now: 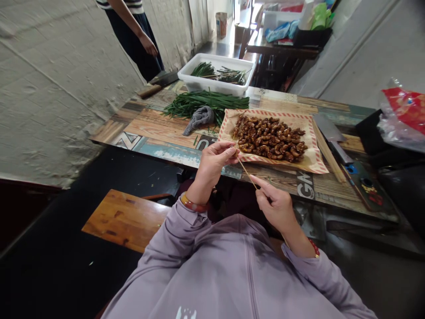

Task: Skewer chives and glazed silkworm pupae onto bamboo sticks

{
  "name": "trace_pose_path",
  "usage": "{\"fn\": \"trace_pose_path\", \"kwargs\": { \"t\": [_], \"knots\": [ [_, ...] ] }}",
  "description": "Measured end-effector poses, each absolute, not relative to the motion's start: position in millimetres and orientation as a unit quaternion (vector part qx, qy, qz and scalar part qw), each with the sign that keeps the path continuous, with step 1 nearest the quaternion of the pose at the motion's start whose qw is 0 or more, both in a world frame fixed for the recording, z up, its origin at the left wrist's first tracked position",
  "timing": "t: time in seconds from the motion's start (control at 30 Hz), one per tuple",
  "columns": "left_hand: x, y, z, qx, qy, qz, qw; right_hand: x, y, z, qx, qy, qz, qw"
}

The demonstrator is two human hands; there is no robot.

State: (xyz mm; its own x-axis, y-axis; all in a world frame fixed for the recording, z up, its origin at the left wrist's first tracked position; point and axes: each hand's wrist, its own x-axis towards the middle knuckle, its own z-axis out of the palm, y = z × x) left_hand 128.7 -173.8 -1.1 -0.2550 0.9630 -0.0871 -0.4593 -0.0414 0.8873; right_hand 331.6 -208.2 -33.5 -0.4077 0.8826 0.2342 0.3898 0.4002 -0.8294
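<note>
A thin wooden skewer (pixel 246 170) runs slantwise between my two hands, over the table's front edge. My right hand (pixel 274 204) is closed around its lower part, with the index finger laid along it. At the upper end, my left hand (pixel 215 161) pinches with thumb and fingers; a small brown piece seems to be at the fingertips, mostly hidden. Just beyond lies a heap of glossy brown, curled meat-like pieces (pixel 268 137) on a tray lined with red-striped paper (pixel 318 163). A bundle of bare skewers (pixel 328 150) rests along the tray's right side.
Long green chives (pixel 212 101) and a grey cloth (pixel 201 118) lie left of the tray. Behind stands a white bin (pixel 215 86) holding skewered greens. A cleaver (pixel 332 133) lies right, a knife (pixel 159 84) far left. Another person (pixel 136 35) stands by the wall.
</note>
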Motion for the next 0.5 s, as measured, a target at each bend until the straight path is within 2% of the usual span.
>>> {"fn": "trace_pose_path", "kwargs": {
  "t": [0.5],
  "knots": [
    [130.5, -171.4, -7.4, 0.305, 0.45, 0.673, 0.502, 331.0, -203.3, -33.1, -0.416, -0.775, 0.321, 0.351]
  ]
}}
